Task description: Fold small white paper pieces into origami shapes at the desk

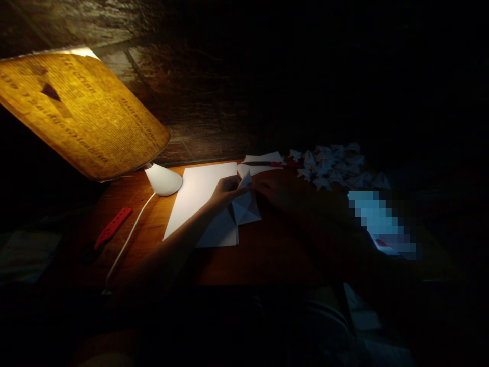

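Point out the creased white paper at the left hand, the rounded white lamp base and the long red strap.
Creased white paper point(246, 209): head view, lower creased part.
Rounded white lamp base point(164, 181): head view, middle of its body.
Long red strap point(113, 225): head view, midway along its length.

Warm light from a lamp point(86, 117), upper right near-black.

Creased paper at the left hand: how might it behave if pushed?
The creased paper is probably very light, since it looks like a thin, small piece. It would likely bend first along its visible crossing folds. Its narrow upper point may crumple easily, while the left hand might steady the rest.
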`<state>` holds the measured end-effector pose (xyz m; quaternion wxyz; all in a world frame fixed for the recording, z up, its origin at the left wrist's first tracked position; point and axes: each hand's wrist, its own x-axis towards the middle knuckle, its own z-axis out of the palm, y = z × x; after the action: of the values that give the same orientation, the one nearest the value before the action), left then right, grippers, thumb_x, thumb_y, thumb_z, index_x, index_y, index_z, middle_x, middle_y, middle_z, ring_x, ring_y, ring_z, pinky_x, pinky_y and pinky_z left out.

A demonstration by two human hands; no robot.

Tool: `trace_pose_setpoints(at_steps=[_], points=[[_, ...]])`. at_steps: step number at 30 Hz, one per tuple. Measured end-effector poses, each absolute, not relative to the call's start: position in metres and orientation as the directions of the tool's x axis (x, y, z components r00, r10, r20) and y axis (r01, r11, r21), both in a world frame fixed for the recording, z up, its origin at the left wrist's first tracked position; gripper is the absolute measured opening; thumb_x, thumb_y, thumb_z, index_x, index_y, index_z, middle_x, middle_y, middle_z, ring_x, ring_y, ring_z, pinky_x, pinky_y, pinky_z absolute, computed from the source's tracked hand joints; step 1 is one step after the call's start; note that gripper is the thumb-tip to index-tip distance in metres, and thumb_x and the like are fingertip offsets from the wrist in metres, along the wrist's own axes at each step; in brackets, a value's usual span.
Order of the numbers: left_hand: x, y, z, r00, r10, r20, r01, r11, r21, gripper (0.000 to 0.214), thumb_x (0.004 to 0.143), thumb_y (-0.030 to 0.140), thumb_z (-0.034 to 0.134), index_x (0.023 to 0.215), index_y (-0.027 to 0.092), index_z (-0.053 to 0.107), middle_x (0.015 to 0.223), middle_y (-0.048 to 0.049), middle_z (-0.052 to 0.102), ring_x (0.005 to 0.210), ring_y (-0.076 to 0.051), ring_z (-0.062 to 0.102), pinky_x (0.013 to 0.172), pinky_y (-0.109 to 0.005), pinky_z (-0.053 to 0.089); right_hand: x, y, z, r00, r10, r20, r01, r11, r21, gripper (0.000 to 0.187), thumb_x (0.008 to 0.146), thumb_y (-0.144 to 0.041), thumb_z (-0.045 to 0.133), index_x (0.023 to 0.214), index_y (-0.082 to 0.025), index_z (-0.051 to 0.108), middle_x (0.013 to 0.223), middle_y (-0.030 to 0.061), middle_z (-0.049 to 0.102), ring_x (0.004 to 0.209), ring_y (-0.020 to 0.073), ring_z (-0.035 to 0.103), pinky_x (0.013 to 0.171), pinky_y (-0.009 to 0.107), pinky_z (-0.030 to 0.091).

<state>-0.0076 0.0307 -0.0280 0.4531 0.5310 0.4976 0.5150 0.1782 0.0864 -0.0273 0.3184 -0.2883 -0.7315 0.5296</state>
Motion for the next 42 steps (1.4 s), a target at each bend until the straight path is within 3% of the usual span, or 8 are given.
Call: trace_pose_setpoints(at_steps=[4, 12, 21, 34, 42], points=[[-0.009, 0.032, -0.030, -0.019, 0.994, 0.107, 0.046, -0.106, 0.993, 0.049, 0.061, 0.048, 0.091, 0.064, 0.015, 0.055, 0.060, 0.0021, 0.057, 0.054, -0.009, 0.050, 0.051, -0.020, 0.034, 0.178, 0.085, -0.026, -0.627, 0.768, 0.133, 0.075, 0.229, -0.970, 0.026, 0.091, -0.043, 0.059, 0.081, -0.022, 0.071, 0.080, 0.0050, 0.069, 0.085, 0.0231, 0.062, 0.074, 0.034, 0.048], [-0.007, 0.028, -0.025, -0.010, 0.995, 0.099, 0.022, -0.099, 0.995, 0.048, 0.064, 0.048, 0.090, 0.066, 0.016, 0.054, 0.064, 0.0007, 0.061, 0.057, -0.009, 0.053, 0.053, -0.020, 0.037, 0.182, 0.083, -0.026, -0.685, 0.703, 0.194, 0.123, 0.374, -0.919, 0.039, 0.085, -0.056, 0.066, 0.074, -0.018, 0.063, 0.074, 0.0013, 0.060, 0.071, 0.0157, 0.052, 0.063, 0.029, 0.041], [-0.005, 0.025, -0.020, -0.023, 0.996, 0.091, -0.080, -0.093, 0.992, 0.047, 0.072, 0.056, 0.081, 0.066, 0.016, 0.057, 0.061, 0.0020, 0.053, 0.056, -0.009, 0.048, 0.052, -0.022, 0.034, 0.179, 0.087, -0.024, -0.584, 0.794, 0.171, 0.069, 0.258, -0.964, 0.043, 0.080, -0.063, 0.067, 0.073, -0.021, 0.059, 0.073, 0.0013, 0.059, 0.069, 0.0170, 0.053, 0.062, 0.030, 0.044], [0.000, 0.023, -0.018, -0.074, 0.997, 0.032, -0.086, -0.038, 0.996, 0.048, 0.065, 0.052, 0.086, 0.060, 0.017, 0.053, 0.056, 0.0029, 0.047, 0.053, -0.010, 0.043, 0.048, -0.022, 0.030, 0.178, 0.090, -0.027, -0.527, 0.831, 0.178, 0.081, 0.258, -0.963, 0.041, 0.085, -0.058, 0.063, 0.068, -0.022, 0.055, 0.068, 0.0006, 0.057, 0.067, 0.0175, 0.052, 0.063, 0.032, 0.044], [-0.001, 0.024, -0.020, -0.103, 0.992, 0.066, -0.045, -0.071, 0.996, 0.043, 0.068, 0.045, 0.082, 0.057, 0.017, 0.051, 0.055, 0.0032, 0.045, 0.052, -0.009, 0.041, 0.048, -0.023, 0.028, 0.178, 0.090, -0.025, -0.516, 0.837, 0.183, 0.072, 0.255, -0.964, 0.041, 0.083, -0.056, 0.065, 0.066, -0.022, 0.052, 0.066, -0.0005, 0.052, 0.066, 0.0167, 0.049, 0.061, 0.030, 0.039]])
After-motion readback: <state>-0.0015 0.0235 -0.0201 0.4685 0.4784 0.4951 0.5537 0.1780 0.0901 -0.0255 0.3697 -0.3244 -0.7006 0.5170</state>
